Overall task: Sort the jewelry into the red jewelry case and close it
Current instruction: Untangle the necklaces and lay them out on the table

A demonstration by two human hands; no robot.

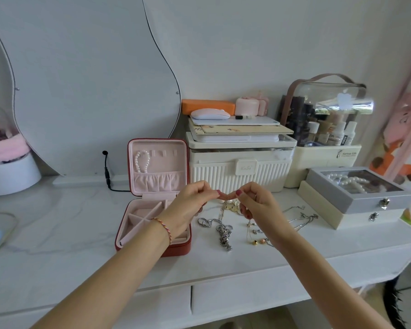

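Both hands raised over the white tabletop [81, 233], fingertips meeting above the jewelry pile. Left hand [190, 203] and right hand [254, 200] each have fingers curled in a pinch; something small and pale sits between them, possibly a thin chain or earring, too fine to tell. Red jewelry case [152, 248] stands open just left of the hands, lid upright, pink lining, a pearl bracelet [142, 161] hanging on the lid hooks. Base compartments partly hidden by the left wrist. Loose on the table right of the case: thick silver chain [223, 230], gold pieces [233, 206] under the hands, thin silver necklaces [301, 217] further right, small beads [259, 242] near. Grey box [356, 193] with pearls far right.
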